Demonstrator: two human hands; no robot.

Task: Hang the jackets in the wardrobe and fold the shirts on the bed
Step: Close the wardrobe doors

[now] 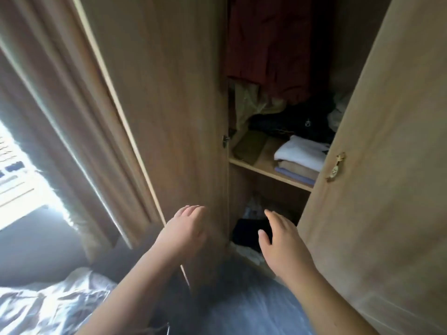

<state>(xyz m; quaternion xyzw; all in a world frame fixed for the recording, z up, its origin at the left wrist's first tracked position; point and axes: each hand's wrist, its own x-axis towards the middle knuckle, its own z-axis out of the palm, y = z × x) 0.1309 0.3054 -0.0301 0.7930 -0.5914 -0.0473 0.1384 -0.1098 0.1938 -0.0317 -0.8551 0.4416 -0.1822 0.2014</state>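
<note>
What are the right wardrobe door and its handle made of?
Right wardrobe door: probably wood-grain laminate or veneer board, matte; faint streaked grain on a flat tan face. Handle: seemingly brass-toned metal; it glints yellow. Blur leaves both open.

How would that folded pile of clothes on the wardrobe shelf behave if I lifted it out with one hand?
The folded pile is soft cloth, so it would probably sag at the ends. Its three stacked layers may well slide apart. It looks light, though the right door hides part of it.

Wardrobe door [387, 189] hides the folded stack's [300, 160] end; red garment [266, 44] cropped above
</note>
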